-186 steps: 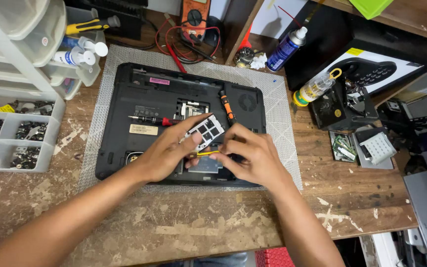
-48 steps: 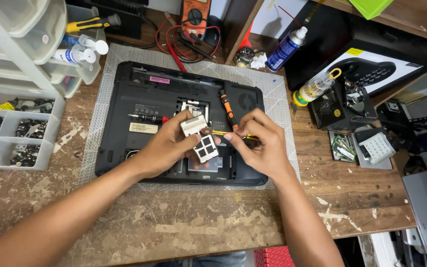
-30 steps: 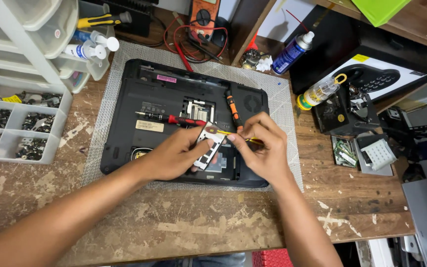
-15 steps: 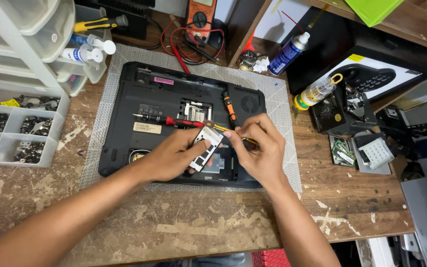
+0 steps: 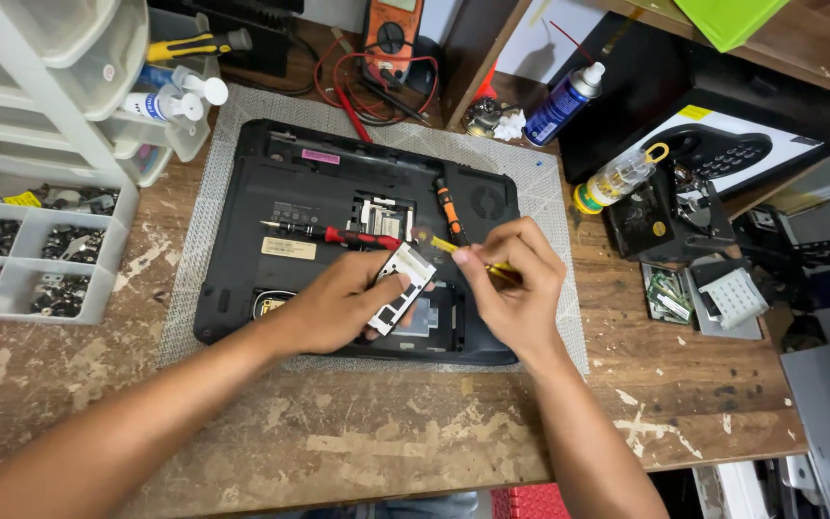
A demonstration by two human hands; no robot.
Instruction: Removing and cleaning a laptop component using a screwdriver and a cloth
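The left hand [image 5: 338, 308] grips a small silver metal bracket [image 5: 401, 286] and holds it tilted just above the open bay of the black upturned laptop [image 5: 280, 192] — which lies on a grey mesh mat [image 5: 554, 279] on the worn wooden counter [image 5: 357, 452]. The right hand [image 5: 516, 288] is closed around a yellow-handled screwdriver [image 5: 444, 246], its tip blurred near the bracket's upper corner. A red-handled screwdriver [image 5: 353, 235] and an orange-and-black one [image 5: 451, 207] rest on the laptop just beyond the hands.

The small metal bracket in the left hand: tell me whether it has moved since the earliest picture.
Yes. The bracket sat square beside the open memory bay of the laptop; now the left hand holds it tilted, lower, over the drive bay.
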